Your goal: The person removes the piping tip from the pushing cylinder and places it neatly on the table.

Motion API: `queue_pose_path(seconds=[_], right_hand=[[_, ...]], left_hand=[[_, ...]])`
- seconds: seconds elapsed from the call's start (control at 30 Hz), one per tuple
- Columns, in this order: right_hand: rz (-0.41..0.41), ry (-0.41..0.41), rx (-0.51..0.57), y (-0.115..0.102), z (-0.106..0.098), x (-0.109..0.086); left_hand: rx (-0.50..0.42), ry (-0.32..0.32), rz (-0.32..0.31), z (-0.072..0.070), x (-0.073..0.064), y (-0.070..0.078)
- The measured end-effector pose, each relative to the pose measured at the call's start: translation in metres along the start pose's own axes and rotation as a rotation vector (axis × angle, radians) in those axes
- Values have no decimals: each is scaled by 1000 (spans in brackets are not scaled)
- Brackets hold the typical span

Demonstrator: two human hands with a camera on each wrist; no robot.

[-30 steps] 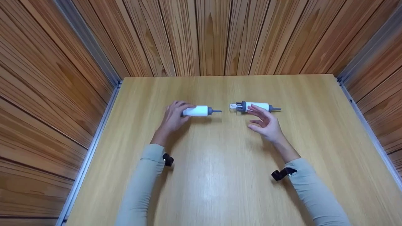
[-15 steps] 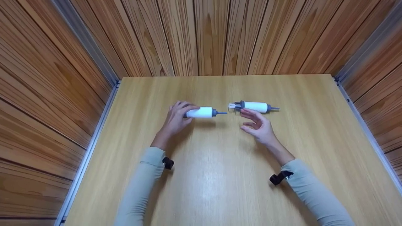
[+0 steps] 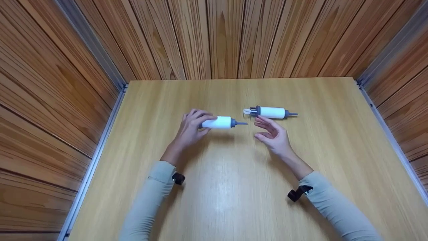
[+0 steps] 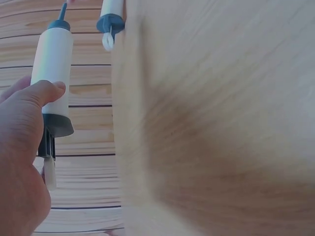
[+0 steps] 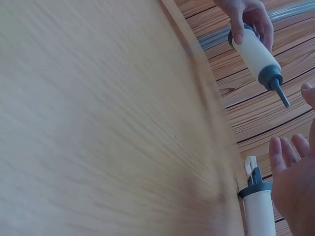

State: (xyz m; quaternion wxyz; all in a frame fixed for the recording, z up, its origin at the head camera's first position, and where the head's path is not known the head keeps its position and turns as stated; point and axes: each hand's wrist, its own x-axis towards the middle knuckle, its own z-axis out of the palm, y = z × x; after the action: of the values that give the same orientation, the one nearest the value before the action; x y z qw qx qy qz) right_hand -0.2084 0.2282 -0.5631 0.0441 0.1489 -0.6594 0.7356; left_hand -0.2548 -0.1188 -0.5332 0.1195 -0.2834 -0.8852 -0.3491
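Note:
My left hand (image 3: pixel 192 126) grips a syringe-like white tube (image 3: pixel 219 122) by its rear half, level above the table, its thin grey nozzle pointing right. In the left wrist view, the thumb presses along the white barrel (image 4: pixel 51 61), and a grey flange with a white pull piece (image 4: pixel 49 173) shows behind it. My right hand (image 3: pixel 276 136) holds nothing; its fingers are parted and loosely bent, just right of the nozzle tip. A second matching tube (image 3: pixel 272 112) lies on the table behind the right hand, its white loop end to the left and nozzle to the right.
The wooden table (image 3: pixel 217 187) ends at a plank wall (image 3: pixel 224 40) at the back. Metal rails (image 3: pixel 100 157) run along both sides. A small black wrist camera (image 3: pixel 178 178) sits on the left sleeve, another black camera (image 3: pixel 295 194) on the right.
My left hand has carried its tube rightward and slightly nearer. The right hand has drawn left and nearer, off the second tube, toward the held tube's nozzle. The second tube stays lying there.

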Motion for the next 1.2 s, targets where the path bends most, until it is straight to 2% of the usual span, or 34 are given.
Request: queue_pose_path(seconds=[0.53, 0.83, 1.2], right_hand=[[-29, -5, -43, -11, 8, -7], [-73, -17, -4, -19, 7, -14], [-97, -92, -63, -33, 12, -7]], left_hand=[[-31, 4, 86, 5, -7, 23], [-50, 9, 142, 7, -10, 41], [-48, 16, 169, -4, -13, 55]])
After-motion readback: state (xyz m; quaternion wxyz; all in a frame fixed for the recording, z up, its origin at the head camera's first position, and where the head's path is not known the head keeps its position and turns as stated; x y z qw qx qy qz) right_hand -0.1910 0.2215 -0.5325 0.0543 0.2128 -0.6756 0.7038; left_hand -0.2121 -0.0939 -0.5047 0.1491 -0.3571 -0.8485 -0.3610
